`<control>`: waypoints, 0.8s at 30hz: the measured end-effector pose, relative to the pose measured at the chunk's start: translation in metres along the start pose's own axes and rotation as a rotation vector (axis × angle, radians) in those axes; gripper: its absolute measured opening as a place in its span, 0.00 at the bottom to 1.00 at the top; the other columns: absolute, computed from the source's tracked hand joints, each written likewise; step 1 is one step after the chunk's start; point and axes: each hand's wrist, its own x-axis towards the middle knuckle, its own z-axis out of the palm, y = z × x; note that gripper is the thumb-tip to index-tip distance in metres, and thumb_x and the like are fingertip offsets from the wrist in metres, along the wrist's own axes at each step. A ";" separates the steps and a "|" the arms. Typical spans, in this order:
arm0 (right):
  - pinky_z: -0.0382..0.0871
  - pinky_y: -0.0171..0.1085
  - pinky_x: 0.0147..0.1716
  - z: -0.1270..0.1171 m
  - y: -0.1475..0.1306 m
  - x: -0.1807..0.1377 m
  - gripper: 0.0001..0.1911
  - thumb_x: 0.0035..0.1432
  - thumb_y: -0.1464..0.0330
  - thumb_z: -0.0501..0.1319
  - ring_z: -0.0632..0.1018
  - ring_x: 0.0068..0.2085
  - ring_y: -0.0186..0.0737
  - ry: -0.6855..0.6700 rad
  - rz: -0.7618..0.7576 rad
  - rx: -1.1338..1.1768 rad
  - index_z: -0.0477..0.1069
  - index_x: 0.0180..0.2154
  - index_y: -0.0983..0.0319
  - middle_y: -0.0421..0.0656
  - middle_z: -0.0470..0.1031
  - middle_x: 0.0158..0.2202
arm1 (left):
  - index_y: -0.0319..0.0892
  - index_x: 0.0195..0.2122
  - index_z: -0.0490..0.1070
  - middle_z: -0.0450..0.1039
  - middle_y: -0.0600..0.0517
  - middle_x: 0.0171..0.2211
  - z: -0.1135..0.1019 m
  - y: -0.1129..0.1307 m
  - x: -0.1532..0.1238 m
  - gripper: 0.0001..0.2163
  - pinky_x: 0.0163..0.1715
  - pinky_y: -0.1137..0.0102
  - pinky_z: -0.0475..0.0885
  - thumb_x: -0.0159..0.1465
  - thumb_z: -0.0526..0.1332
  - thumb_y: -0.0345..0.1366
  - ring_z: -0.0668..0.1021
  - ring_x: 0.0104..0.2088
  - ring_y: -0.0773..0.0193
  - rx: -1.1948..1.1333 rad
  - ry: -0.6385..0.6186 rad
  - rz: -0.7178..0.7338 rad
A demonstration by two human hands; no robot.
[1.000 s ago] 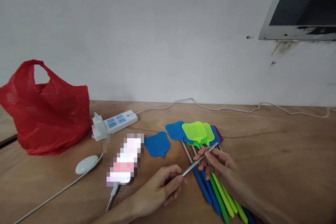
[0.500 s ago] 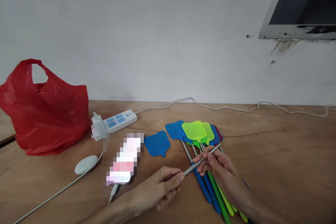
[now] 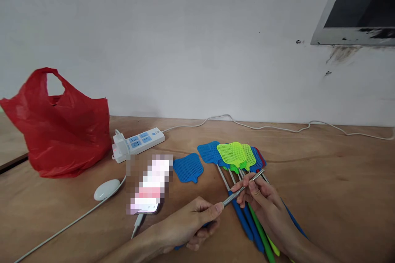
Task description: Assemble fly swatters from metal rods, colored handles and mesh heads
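The slim metal rod (image 3: 233,198) is held up slantwise above the desk (image 3: 333,189), in front of the spread of fly swatters (image 3: 232,154). Blue shows under the left hand at its lower end, which looks like a handle (image 3: 179,248), mostly hidden by the fist. It should be light and fairly stiff; the bare metal looks smooth, so it may turn or slide between dry fingers, and a hard sideways push could bend it. The thicker lower end seems the firm place to hold, with a light pinch near the tip to steer it.

The left hand (image 3: 196,222) is curled closed around the lower part, thumb laid along the top. The right hand (image 3: 267,201) is only loosely closed, pinching the rod near its upper end between thumb and fingers, so that the tip pokes out beyond. The two hands are near each other but apart, with bare metal between them.

Beyond the left hand, a loose blue swatter head (image 3: 188,167) lies flat on the desk, beside a lit phone (image 3: 154,185).
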 end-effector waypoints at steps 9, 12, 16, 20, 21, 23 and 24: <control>0.70 0.37 0.32 0.002 -0.005 -0.002 0.13 0.58 0.56 0.67 0.75 0.32 0.38 -0.051 0.046 -0.013 0.75 0.35 0.59 0.46 0.80 0.36 | 0.41 0.36 0.67 0.56 0.61 0.22 -0.004 -0.004 0.001 0.23 0.18 0.76 0.54 0.65 0.56 0.60 0.58 0.19 0.73 0.108 0.026 0.189; 0.71 0.39 0.33 0.002 -0.004 -0.003 0.13 0.58 0.55 0.67 0.77 0.33 0.39 -0.095 0.061 -0.012 0.74 0.35 0.59 0.47 0.81 0.37 | 0.42 0.36 0.66 0.52 0.63 0.18 -0.005 -0.004 -0.002 0.23 0.16 0.75 0.49 0.66 0.54 0.60 0.54 0.17 0.72 0.108 0.021 0.175; 0.72 0.39 0.33 0.003 -0.002 -0.003 0.13 0.57 0.55 0.68 0.77 0.31 0.38 -0.103 0.063 0.017 0.73 0.33 0.58 0.45 0.82 0.35 | 0.44 0.34 0.64 0.51 0.64 0.18 -0.002 -0.001 -0.003 0.24 0.14 0.75 0.46 0.63 0.55 0.63 0.51 0.16 0.72 0.046 0.018 0.111; 0.72 0.39 0.31 0.005 -0.001 -0.004 0.13 0.58 0.56 0.67 0.76 0.27 0.37 -0.052 0.014 -0.009 0.72 0.32 0.58 0.44 0.81 0.32 | 0.45 0.30 0.60 0.50 0.64 0.18 0.002 -0.001 -0.001 0.26 0.14 0.74 0.43 0.60 0.56 0.66 0.49 0.16 0.73 -0.022 0.016 0.018; 0.72 0.39 0.30 0.005 -0.001 -0.004 0.13 0.57 0.56 0.67 0.75 0.27 0.37 -0.045 0.007 -0.018 0.72 0.31 0.59 0.44 0.81 0.31 | 0.45 0.28 0.58 0.51 0.63 0.19 0.002 -0.002 -0.001 0.27 0.14 0.74 0.44 0.58 0.57 0.67 0.50 0.16 0.74 -0.035 0.034 -0.003; 0.71 0.38 0.30 0.005 -0.002 -0.004 0.13 0.57 0.57 0.68 0.74 0.27 0.37 -0.025 -0.007 -0.029 0.72 0.31 0.59 0.44 0.80 0.31 | 0.45 0.27 0.56 0.53 0.63 0.20 0.002 -0.003 0.000 0.28 0.15 0.75 0.47 0.56 0.58 0.68 0.53 0.17 0.74 -0.048 0.062 -0.026; 0.70 0.37 0.30 0.005 -0.003 -0.004 0.13 0.56 0.57 0.69 0.74 0.27 0.36 -0.014 -0.012 -0.030 0.73 0.30 0.59 0.44 0.80 0.31 | 0.44 0.28 0.57 0.54 0.62 0.21 0.002 -0.004 0.000 0.28 0.16 0.75 0.49 0.56 0.57 0.68 0.55 0.18 0.73 -0.037 0.062 -0.019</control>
